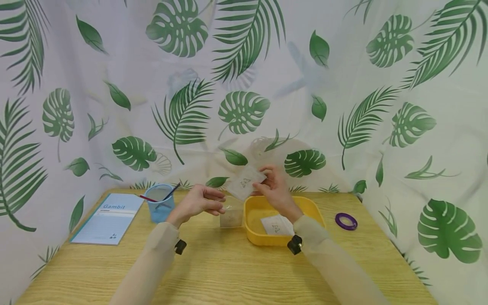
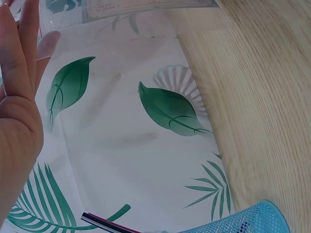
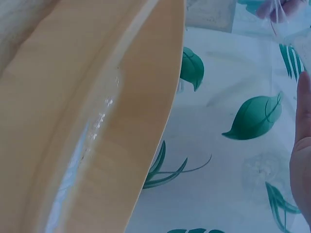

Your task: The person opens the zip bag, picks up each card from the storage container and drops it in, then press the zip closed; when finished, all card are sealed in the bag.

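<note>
My right hand (image 1: pixel 276 188) pinches a small flat whitish packet (image 1: pixel 244 183) with a small dark printed motif, raised above the back left of a yellow plastic bin (image 1: pixel 251 238). Just left of the bin, my left hand (image 1: pixel 198 203) pinches the upper edge of a clear plastic bag (image 1: pixel 231 217). A pale printed piece shows through the bag (image 2: pixel 150 7) in the left wrist view. Inside the bin lies another whitish packet (image 1: pixel 277 225) with a similar motif. The right wrist view catches left fingertips (image 3: pixel 282 10) on clear film.
At the left lie a light-blue notebook (image 1: pixel 108 218) and, beside it, a blue mesh cup (image 1: pixel 160 207) holding pens. A purple roll of tape (image 1: pixel 346 221) lies right of the bin. A leaf-patterned curtain (image 1: pixel 244 114) hangs behind the wooden table (image 1: pixel 228 271).
</note>
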### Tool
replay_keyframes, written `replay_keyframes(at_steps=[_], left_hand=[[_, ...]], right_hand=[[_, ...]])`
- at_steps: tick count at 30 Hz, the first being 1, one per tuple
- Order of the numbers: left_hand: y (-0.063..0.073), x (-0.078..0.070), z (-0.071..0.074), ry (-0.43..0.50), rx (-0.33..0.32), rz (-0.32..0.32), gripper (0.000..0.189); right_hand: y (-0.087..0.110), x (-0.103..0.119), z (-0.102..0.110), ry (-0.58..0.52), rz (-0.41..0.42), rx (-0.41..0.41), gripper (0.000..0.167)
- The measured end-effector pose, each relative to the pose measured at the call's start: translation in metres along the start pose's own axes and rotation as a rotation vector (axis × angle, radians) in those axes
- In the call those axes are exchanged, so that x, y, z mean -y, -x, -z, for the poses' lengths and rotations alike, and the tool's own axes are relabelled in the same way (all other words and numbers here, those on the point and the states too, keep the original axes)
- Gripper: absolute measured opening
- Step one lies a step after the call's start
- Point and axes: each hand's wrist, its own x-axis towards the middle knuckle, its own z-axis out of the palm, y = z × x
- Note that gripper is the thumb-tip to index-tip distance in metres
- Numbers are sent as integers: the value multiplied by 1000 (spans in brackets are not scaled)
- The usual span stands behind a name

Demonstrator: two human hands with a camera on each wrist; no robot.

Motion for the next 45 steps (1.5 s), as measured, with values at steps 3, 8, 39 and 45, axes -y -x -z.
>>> replay_keyframes(at_steps=[3, 8, 39, 45], left_hand=[[0, -1, 0, 4, 0, 1, 40], [1, -4, 0, 10, -3, 0, 41], [2, -8, -7, 13, -19, 17, 53], [1, -7, -6, 24, -13, 17, 53]], right_hand=[[-2, 0, -7, 5, 4, 5, 42], [-5, 1, -17, 67, 21, 18, 40], [9, -7, -29, 539, 304, 140, 19], [13, -5, -32, 561, 258, 149, 20]])
